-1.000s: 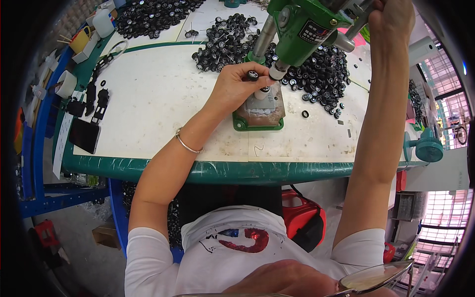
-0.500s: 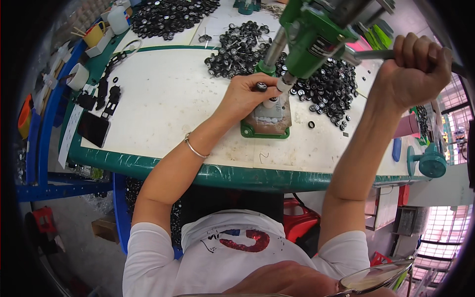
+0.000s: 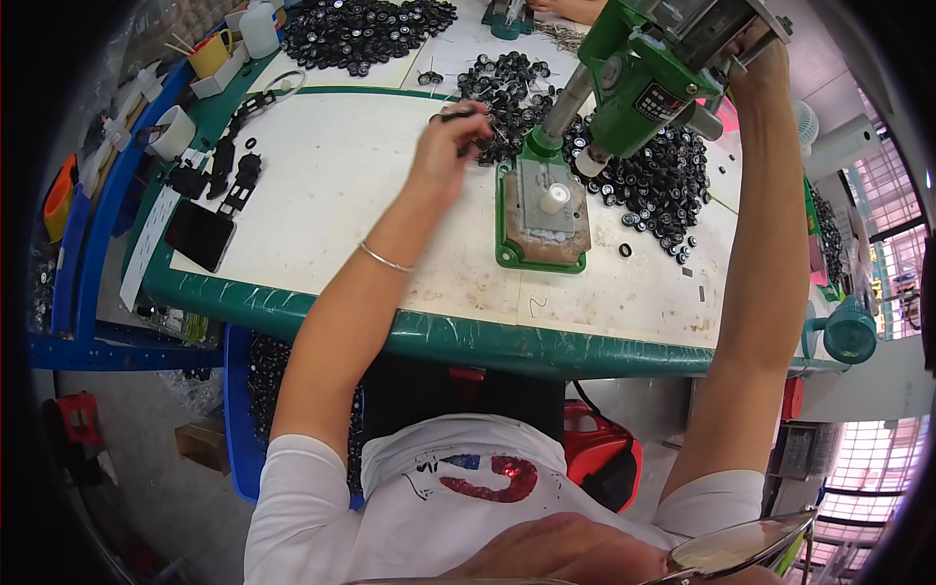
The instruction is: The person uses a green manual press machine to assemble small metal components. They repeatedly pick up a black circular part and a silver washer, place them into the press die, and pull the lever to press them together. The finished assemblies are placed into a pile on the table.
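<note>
My left hand (image 3: 453, 146), slightly blurred, has its fingers closed on a small black wheel (image 3: 454, 116) over the left side of the wheel pile. A green hand press (image 3: 629, 117) stands in front of me, its pale round ram tip (image 3: 590, 163) raised above the base. On the base's grey metal plate (image 3: 532, 190) stands a white cylindrical holder (image 3: 555, 198), apart from the ram. Up at the press's right, my right hand (image 3: 764, 47) is partly behind the press head, closed round the lever; most of its fingers and the lever's grip are hidden.
Loose black wheels (image 3: 648, 185) lie around and behind the press, some with thin metal axles. Another heap (image 3: 366, 34) is at the far left. A phone (image 3: 200, 235) and black linked parts (image 3: 234, 180) lie at the left. Another person's arm (image 3: 575, 10) shows at the back.
My left hand has moved left and away from the press base, with the black wheel. My right hand has gone up and away with the lever, and the ram has risen off the white holder.
</note>
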Action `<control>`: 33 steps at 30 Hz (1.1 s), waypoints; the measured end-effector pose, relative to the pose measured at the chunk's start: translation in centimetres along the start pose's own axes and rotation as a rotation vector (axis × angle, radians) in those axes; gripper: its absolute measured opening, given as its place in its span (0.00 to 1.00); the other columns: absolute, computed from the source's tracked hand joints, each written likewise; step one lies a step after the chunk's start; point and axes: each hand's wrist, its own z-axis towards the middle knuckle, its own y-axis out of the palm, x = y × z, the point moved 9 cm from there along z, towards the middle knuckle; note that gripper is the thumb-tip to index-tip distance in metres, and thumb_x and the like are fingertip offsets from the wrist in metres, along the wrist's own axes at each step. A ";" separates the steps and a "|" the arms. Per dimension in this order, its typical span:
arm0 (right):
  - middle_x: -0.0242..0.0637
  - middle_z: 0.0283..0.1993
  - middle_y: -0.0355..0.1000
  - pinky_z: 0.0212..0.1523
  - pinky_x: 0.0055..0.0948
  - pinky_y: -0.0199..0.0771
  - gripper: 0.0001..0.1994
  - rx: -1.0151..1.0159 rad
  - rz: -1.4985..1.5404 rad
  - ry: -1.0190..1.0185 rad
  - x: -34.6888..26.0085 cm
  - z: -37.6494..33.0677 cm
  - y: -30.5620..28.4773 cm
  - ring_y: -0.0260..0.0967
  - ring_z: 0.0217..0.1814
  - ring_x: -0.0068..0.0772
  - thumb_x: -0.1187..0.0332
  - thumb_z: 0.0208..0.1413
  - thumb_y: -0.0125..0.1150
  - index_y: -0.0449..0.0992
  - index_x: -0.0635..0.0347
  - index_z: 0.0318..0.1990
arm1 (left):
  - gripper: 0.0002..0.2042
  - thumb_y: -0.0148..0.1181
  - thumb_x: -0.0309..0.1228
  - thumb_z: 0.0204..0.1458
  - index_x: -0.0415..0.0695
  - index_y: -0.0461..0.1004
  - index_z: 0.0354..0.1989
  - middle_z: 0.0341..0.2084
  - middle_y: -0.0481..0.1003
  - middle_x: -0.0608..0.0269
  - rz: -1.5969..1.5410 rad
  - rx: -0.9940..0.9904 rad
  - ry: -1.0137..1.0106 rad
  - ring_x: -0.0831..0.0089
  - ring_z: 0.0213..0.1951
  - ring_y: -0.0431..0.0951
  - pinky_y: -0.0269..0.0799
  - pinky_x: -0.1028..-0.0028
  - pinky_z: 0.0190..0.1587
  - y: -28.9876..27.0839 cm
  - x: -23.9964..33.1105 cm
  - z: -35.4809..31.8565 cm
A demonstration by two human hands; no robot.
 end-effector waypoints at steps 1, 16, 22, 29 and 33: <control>0.20 0.15 0.55 0.11 0.14 0.47 0.11 0.075 -0.046 -0.017 -0.4 -1.1 -0.4 0.50 0.12 0.13 0.59 0.61 0.52 0.70 0.52 0.29 | 0.10 0.52 0.24 0.54 0.39 0.69 0.44 0.27 0.72 0.67 0.001 0.021 0.031 0.76 0.33 0.72 0.73 0.72 0.41 -1.0 0.7 0.4; 0.34 0.31 0.72 0.31 0.29 0.72 0.11 -0.240 -1.106 0.130 11.7 -20.3 -5.1 0.72 0.31 0.31 0.61 0.53 0.61 0.76 0.56 0.41 | 0.12 0.67 0.34 0.42 0.41 0.78 0.33 0.18 0.74 0.60 1.362 0.074 0.277 0.70 0.23 0.75 0.69 0.72 0.28 0.2 2.0 -0.4; 0.37 0.37 0.68 0.35 0.40 0.72 0.05 -0.309 -1.536 -0.125 13.4 -23.1 -3.4 0.71 0.37 0.44 0.69 0.53 0.56 0.74 0.55 0.38 | 0.13 0.71 0.32 0.40 0.39 0.78 0.32 0.22 0.77 0.63 1.089 0.122 0.255 0.74 0.25 0.76 0.70 0.74 0.30 -0.6 2.4 -0.8; 0.37 0.36 0.71 0.35 0.30 0.73 0.08 -0.191 -1.030 -0.067 12.5 -21.8 -4.5 0.71 0.32 0.33 0.73 0.55 0.53 0.77 0.57 0.41 | 0.10 0.69 0.32 0.45 0.37 0.78 0.29 0.37 0.79 0.59 0.646 -0.088 0.036 0.72 0.36 0.80 0.70 0.82 0.32 1.8 3.2 -2.1; 0.32 0.35 0.73 0.33 0.19 0.70 0.10 -0.205 -0.390 0.422 14.0 -22.6 0.1 0.70 0.33 0.18 0.70 0.58 0.53 0.77 0.64 0.43 | 0.08 0.65 0.26 0.49 0.38 0.77 0.36 0.38 0.78 0.58 0.375 -0.116 -0.154 0.70 0.41 0.80 0.75 0.79 0.37 2.3 0.4 -2.9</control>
